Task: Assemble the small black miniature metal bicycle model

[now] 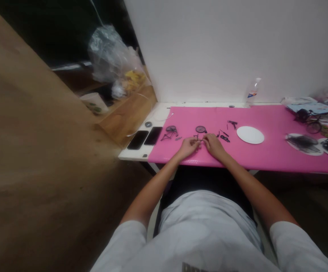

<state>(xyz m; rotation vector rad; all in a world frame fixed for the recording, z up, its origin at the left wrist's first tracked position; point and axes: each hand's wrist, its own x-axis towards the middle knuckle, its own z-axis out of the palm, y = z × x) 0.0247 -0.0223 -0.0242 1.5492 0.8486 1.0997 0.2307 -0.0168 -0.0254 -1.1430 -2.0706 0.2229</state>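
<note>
The main danger, I think, is to lose the small dark part (pixel 201 140): it is so tiny that, if the fingertips slip, it may jump away and be hard to find among the other dark pieces. Pressing too hard could also bend it, if it is as thin as it looks. The left hand (pixel 189 147) and the right hand (pixel 213 145) are close together above the front of the pink cover (pixel 268 156) on the bench (pixel 135 154), and both seem to pinch this part; its exact shape I cannot tell.

So the part lies between the two hands, at their fingertips. Just beyond them is a spoked wheel (pixel 200 129). To the left of the hands is a dark frame (pixel 170 129), to the right several loose dark pieces (pixel 225 138), and farther right a white plate (pixel 250 135).
</note>
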